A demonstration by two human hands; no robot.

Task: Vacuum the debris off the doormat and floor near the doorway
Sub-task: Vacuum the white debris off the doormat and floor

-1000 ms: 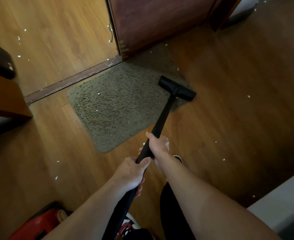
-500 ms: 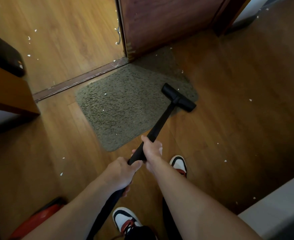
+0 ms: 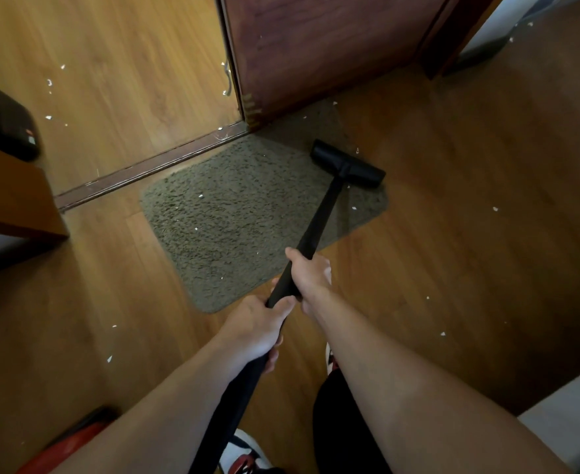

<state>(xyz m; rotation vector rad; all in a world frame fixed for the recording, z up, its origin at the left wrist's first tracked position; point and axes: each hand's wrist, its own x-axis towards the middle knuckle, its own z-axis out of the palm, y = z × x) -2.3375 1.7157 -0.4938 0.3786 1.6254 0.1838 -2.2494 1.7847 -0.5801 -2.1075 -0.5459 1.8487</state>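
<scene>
Currently, in the head view, the black vacuum wand (image 3: 319,227) is held by both hands. The right hand (image 3: 310,278) is wrapped closed around the wand higher up its shaft, and the left hand (image 3: 254,331) is closed around it just below, the fingers of both curled fully round the tube. The floor nozzle (image 3: 348,168) is set on the far right part of the doormat (image 3: 233,220), near the corner of the open door (image 3: 322,46).

Compared with a second ago, the nozzle has been drawn back toward the mat's near right edge and then pushed out again to the far right, closer to the door. It is judged that the right strip of the mat is being worked in back-and-forth strokes.

White flecks (image 3: 200,196) are seen on the centre and left of the mat, and more debris (image 3: 495,209) is scattered on the wooden floor (image 3: 469,268) to the right, on the near left, and beyond the threshold strip (image 3: 151,171). The task is therefore judged to be at an early stage, with most of the area not yet covered.
</scene>
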